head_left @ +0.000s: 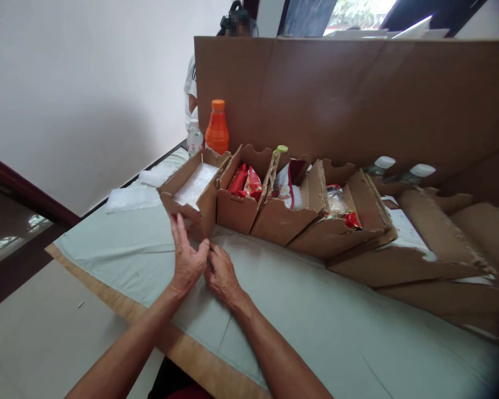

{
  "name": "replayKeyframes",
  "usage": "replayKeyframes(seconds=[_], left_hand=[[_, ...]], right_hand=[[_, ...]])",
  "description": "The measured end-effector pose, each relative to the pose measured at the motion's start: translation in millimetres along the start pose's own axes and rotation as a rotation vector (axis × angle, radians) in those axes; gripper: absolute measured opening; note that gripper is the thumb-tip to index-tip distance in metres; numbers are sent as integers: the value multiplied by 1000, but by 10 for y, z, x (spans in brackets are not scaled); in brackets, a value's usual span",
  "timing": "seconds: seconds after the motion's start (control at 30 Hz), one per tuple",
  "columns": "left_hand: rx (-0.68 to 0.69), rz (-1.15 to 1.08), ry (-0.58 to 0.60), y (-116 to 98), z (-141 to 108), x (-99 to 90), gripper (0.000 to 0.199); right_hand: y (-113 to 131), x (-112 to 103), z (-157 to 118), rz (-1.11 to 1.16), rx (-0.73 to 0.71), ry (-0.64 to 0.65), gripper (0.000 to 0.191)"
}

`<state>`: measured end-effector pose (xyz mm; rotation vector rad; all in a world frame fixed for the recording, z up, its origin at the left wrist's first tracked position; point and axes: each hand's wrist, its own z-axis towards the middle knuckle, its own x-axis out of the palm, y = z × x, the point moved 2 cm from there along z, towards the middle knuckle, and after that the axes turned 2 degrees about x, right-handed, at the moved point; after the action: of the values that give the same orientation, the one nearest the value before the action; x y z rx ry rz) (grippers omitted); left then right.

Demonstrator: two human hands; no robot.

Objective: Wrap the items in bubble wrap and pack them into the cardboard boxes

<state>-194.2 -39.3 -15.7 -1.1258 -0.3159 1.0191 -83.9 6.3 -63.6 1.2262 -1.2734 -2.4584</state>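
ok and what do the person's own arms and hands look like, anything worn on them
Both the left hand and the right hand are bare, with no gloves. No ring, watch or bracelet shows. The forearms are uncovered, with no sleeve in view. At the bottom edge, a bit of black and dark red clothing shows, too little to say which garment.

An open-topped brown cardboard box [208,209] stands upright on the cloth-covered worktop [274,299], left of centre in the frame, at the left end of a row. Its long sides run obliquely, its upper edges are cut unevenly, and clear bubble wrap [197,183] lies inside.
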Motion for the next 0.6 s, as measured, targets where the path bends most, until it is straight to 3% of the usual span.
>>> replayKeyframes(seconds=[0.1, 0.2, 0.33, 0.47, 0.6], left_hand=[[-62, -27, 83, 12, 98, 294, 95], [-146, -19, 183, 81, 9, 392, 90], [-153, 20, 404, 219, -256, 197, 59], [-91, 80, 323, 254, -232, -40, 56], [-17, 106, 324, 186, 48, 105, 72]], right_hand=[[18, -11, 45, 18, 0, -3, 47], [26, 6, 62, 32, 19, 9, 50], [36, 24, 44, 15, 73, 21, 39], [78, -9, 30, -5, 77, 40, 32], [121, -42, 63, -31, 70, 69, 37]])
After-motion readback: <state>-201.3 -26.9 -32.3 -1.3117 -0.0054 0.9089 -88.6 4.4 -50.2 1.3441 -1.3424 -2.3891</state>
